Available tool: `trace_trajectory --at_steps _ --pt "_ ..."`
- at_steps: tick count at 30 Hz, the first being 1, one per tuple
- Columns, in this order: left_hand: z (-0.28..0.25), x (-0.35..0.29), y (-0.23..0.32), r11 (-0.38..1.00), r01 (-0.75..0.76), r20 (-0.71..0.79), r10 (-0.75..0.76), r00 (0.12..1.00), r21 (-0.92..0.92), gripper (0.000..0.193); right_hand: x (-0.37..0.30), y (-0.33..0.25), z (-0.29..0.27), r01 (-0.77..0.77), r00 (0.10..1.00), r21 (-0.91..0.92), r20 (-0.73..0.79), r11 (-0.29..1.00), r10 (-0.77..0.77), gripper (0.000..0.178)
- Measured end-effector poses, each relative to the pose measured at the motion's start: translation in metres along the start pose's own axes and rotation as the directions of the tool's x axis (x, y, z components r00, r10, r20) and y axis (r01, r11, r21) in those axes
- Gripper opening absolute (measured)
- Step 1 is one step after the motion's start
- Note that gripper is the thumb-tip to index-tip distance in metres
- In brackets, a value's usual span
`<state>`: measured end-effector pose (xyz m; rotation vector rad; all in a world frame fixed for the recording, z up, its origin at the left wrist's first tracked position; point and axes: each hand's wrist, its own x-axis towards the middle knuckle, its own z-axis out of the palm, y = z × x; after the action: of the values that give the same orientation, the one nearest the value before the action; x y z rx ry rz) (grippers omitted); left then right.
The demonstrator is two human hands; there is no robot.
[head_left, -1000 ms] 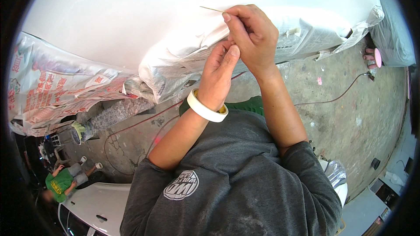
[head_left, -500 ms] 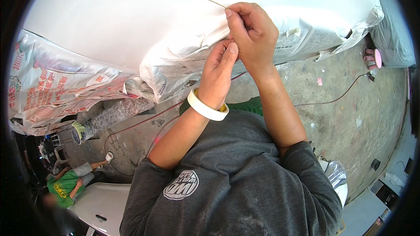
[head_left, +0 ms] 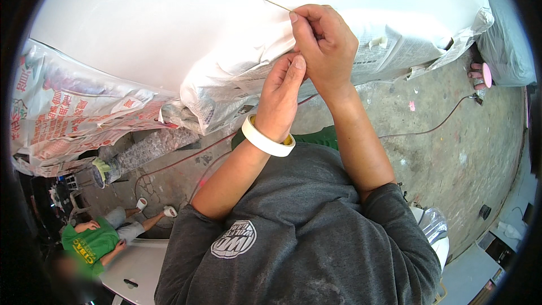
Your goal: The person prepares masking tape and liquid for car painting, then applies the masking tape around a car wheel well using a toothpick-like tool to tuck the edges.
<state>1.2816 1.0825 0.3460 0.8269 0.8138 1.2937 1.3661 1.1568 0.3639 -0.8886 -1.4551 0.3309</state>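
My right hand point(head_left: 329, 42) is closed in a pinch around a thin, stiff, yellowish-brown stick point(head_left: 275, 5), whose free end points up and to the left over a white car body panel point(head_left: 164, 22). Just below it, the fingertips and thumb of my left hand point(head_left: 282, 96) press together against the heel of my right hand. Whatever those left fingers hold, if anything, is hidden. Around my left wrist hangs a roll of cream masking tape point(head_left: 265, 142). Both hands are above the panel's lower edge, where wrinkled masking paper point(head_left: 226, 87) is attached.
Printed paper point(head_left: 84, 101) drapes the panel's left side. A hose point(head_left: 435, 130) crosses the stained concrete floor point(head_left: 451, 175). A plastic-wrapped cylinder point(head_left: 149, 151) lies at left. Further back, a person in a green shirt point(head_left: 96, 242) is beside a white panel point(head_left: 141, 265). A pink disc point(head_left: 487, 75) is at right.
My hands keep the same grip with hardly any shift. At lower left, the person in green has moved slightly, and both of their feet now show.
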Motion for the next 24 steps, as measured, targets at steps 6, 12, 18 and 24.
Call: trace_trajectory --at_steps 6,12,18,24 --pt "-0.0017 -0.0001 0.0006 1.000 0.000 0.027 -0.001 1.000 0.029 0.044 0.0015 -0.0013 -0.0041 -0.027 0.994 0.086 0.107 0.996 0.017 0.006" --pt "-0.0011 -0.0003 -0.0012 0.997 -0.013 0.012 0.012 1.000 0.070 0.045 -0.0009 0.0015 -0.0078 -0.071 0.991 0.173 0.124 0.982 0.049 0.004" --pt "-0.0029 0.0008 -0.0012 0.999 0.004 0.025 -0.005 1.000 0.046 0.044 -0.0042 -0.0018 -0.0024 -0.163 0.987 0.150 0.021 0.975 0.162 0.005" --pt "-0.0025 0.0007 -0.0026 1.000 -0.018 0.011 0.018 1.000 0.001 0.042 -0.0031 -0.0009 -0.0003 -0.102 0.995 0.123 0.025 0.987 0.099 0.006"
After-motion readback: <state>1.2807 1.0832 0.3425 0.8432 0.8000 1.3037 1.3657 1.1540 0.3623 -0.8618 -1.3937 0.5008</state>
